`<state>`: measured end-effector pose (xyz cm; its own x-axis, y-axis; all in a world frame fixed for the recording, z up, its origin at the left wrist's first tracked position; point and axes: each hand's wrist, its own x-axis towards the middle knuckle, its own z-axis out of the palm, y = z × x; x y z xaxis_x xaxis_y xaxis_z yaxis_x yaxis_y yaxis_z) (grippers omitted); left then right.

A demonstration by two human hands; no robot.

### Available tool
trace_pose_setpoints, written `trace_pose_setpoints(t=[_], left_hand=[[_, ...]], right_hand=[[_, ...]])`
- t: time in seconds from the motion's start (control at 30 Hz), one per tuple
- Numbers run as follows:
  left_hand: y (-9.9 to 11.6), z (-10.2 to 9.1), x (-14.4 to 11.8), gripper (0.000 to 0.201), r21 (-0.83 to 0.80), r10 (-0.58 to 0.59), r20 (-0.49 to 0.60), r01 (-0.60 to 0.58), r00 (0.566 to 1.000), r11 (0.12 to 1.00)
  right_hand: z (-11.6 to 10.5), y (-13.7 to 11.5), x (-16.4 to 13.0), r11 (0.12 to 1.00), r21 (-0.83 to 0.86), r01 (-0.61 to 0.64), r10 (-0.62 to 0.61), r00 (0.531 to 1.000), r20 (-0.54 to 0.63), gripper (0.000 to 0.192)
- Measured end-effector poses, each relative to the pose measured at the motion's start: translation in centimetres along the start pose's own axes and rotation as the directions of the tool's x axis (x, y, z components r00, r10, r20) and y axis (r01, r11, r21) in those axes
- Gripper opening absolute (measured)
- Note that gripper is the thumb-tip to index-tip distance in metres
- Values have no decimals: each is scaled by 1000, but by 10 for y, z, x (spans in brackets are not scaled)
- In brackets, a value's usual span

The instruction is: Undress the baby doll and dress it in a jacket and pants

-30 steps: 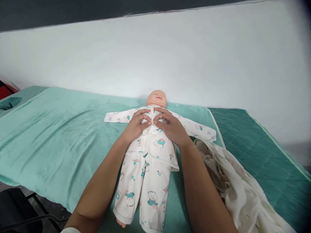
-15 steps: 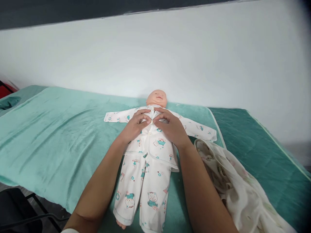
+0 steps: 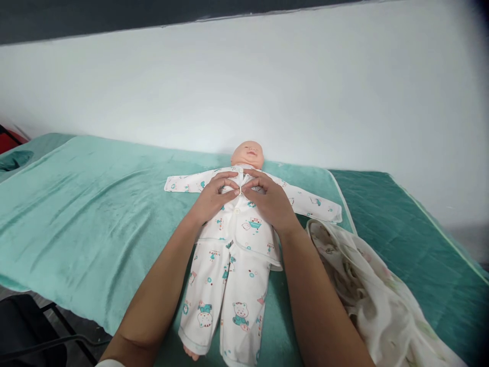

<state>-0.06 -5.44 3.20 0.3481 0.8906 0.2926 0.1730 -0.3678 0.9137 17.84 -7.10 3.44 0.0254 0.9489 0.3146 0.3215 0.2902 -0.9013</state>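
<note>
A baby doll in a white printed cotton sleepsuit point(image 3: 233, 255) lies face up at frame centre on a teal plush blanket point(image 3: 95, 214). Left hand point(image 3: 212, 199) and right hand point(image 3: 269, 202) rest on its chest, fingertips pinched shut on the shirt's front placket near the collar. A crumpled cream patterned cloth point(image 3: 367, 290) lies at lower right.

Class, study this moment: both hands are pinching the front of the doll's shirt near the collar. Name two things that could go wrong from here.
1. The left hand and right hand cover the shirt where they pinch it, so its two edges could be joined crookedly.
2. The right forearm lies close beside the loose cloth, so a pull back might drag it toward the bed's near edge.
</note>
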Motion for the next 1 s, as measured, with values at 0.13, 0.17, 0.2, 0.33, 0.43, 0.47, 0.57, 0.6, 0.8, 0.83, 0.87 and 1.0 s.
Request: trace_pose_setpoints(t=[0.13,0.17,0.2,0.33,0.43,0.47,0.57,0.6,0.8,0.83,0.87,1.0], left_hand=[[-1,0,0,8,-12,9,5,-9,1000,1000],[-1,0,0,8,-10,8,6,-8,1000,1000],[-1,0,0,8,-8,5,7,-5,1000,1000],[2,1,-1,8,-7,-6,-1,6,1000,1000],[3,1,-1,6,-3,-20,-11,20,1000,1000],[3,2,-1,6,1,-22,-14,22,1000,1000],[2,3,-1,5,18,-15,-25,16,1000,1000],[2,3,-1,5,24,-12,-29,13,1000,1000],[4,6,-2,2,68,13,-70,-9,997,998],[4,6,-2,3,66,14,-72,-10,997,998],[4,5,-3,4,55,13,-73,-9,997,998],[2,3,-4,10,-59,11,-57,-15,998,998]], right_hand=[[2,-2,0,1000,-13,-18,18,1000,-10,8],[3,-3,0,1000,-16,-23,23,1000,-18,9],[3,-4,0,999,-18,-29,28,999,-24,9],[4,-7,-2,998,-14,-56,56,998,-26,9],[2,-8,-2,998,-7,-67,67,998,-10,13],[1,-8,-2,998,-2,-65,65,998,-3,14],[0,-8,-2,999,22,-42,41,999,19,16],[0,-9,-2,999,26,-37,36,999,23,16],[1,-12,-4,999,-29,-45,46,998,31,16],[2,-13,-5,998,-43,-46,48,998,31,14],[3,-14,-6,997,-54,-46,48,998,27,13],[4,-16,-8,998,-56,-25,24,1000,-3,10]])
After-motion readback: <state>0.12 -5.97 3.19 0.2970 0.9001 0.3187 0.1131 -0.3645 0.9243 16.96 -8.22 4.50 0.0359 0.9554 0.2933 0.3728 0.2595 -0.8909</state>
